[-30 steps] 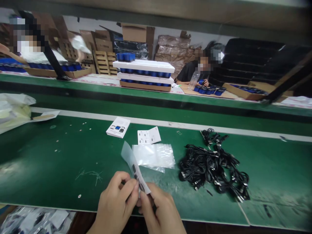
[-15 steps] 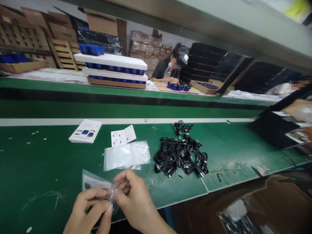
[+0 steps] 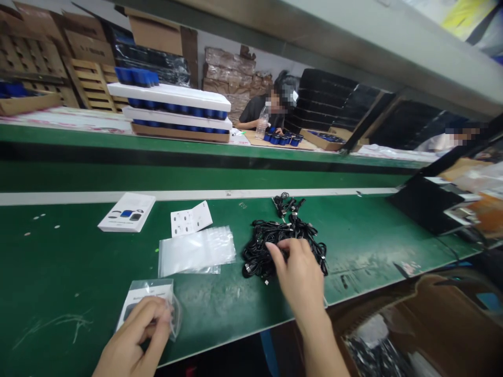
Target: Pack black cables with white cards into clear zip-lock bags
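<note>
My left hand [image 3: 135, 335] pinches the right side of a clear plastic bag [image 3: 176, 313] near the bench's front edge. A printed leaflet [image 3: 152, 291] shows inside that bag, partly covered by my fingers. Over a pile of coiled black cables [image 3: 257, 243], my right hand [image 3: 302, 275] is open, thumb and fingers apart. Its fingertips are at the cables; whether they touch any is hard to make out. Between the hands lies a stack of clear plastic bags [image 3: 196, 252]. Behind it is an unfolded white leaflet [image 3: 191, 220].
A stack of printed booklets [image 3: 128, 212] sits at the back left of the green bench [image 3: 212, 309]. At right stands a black box-like object [image 3: 418, 204]. An open carton [image 3: 393, 324] is below the right edge. Across the bench, a person [image 3: 255, 112] works near blue items.
My right hand has let go of the bag and moved right to the cable pile. My left hand still holds the bag, which has shifted slightly. The view has shifted a little.
</note>
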### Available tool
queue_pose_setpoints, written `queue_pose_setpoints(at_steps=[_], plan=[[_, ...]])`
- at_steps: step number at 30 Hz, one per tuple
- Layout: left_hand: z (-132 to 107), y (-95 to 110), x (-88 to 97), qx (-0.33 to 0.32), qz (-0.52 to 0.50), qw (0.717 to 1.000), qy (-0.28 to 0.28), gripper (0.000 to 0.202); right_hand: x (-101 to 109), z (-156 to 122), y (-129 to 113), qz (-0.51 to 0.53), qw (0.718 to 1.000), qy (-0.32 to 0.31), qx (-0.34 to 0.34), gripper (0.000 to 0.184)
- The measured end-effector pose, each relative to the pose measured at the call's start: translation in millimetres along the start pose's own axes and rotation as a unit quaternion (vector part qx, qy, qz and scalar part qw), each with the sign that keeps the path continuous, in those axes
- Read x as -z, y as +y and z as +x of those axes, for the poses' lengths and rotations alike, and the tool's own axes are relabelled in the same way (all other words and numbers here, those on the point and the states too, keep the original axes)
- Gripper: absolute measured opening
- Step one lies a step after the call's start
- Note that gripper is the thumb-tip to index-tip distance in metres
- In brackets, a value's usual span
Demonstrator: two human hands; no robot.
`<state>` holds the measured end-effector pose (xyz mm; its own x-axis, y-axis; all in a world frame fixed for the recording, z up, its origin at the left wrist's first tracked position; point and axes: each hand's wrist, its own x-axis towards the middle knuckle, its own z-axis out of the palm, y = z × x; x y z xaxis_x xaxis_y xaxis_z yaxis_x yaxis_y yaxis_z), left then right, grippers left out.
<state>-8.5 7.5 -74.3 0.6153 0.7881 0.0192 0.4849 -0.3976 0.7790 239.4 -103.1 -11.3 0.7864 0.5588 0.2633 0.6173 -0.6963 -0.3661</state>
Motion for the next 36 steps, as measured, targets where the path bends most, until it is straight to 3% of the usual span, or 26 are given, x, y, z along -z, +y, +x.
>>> queue_pose_setpoints(at_steps=[3,8,12,15,16,18,20,22,24,28,32,34,36], plan=[[3,-6,1.7,0.004,0.013,1.0,-0.019,0.02,-4,16,23,-0.04,0.999,0.003,-0.015,0.031],[4,-3,3.2,0.013,-0.01,1.0,-0.015,0.023,-17,22,37,-0.011,1.0,-0.006,0.028,0.01],[2,12,-0.5,0.012,-0.046,0.999,0.018,0.022,-17,21,35,0.051,0.997,0.059,0.019,0.019],[1,19,-4.3,0.014,-0.08,0.996,0.04,0.023,-12,3,15,0.149,0.986,0.078,0.01,0.031],[1,20,-4.7,0.019,-0.086,0.995,0.045,0.023,-10,-7,4,0.2,0.978,0.047,0.015,0.035],[1,19,-3.5,0.018,-0.083,0.996,0.035,0.023,-6,-30,-21,0.38,0.917,-0.123,0.024,0.038],[2,17,0.1,0.003,-0.064,0.998,0.017,0.021,-7,-51,-45,0.429,0.856,-0.28,0.072,0.032],[2,16,4.0,-0.014,-0.037,0.999,0.013,0.02,-11,-65,-63,0.438,0.813,-0.357,0.137,0.024],[1,14,6.6,-0.019,-0.005,1.0,0.022,0.022,-18,-71,-72,0.421,0.804,-0.383,0.171,0.026],[-3,14,6.8,-0.025,0.068,0.996,0.051,0.023,-30,-69,-75,0.358,0.839,-0.364,0.186,0.033],[-9,17,5.5,-0.045,0.106,0.991,0.071,0.02,-29,-71,-77,0.32,0.855,-0.349,0.213,0.035],[-12,18,5.3,-0.057,0.118,0.989,0.071,0.021,-24,-71,-76,0.319,0.843,-0.371,0.223,0.037],[-14,20,4.7,-0.072,0.124,0.987,0.073,0.021,-19,-68,-72,0.336,0.814,-0.411,0.235,0.051]])
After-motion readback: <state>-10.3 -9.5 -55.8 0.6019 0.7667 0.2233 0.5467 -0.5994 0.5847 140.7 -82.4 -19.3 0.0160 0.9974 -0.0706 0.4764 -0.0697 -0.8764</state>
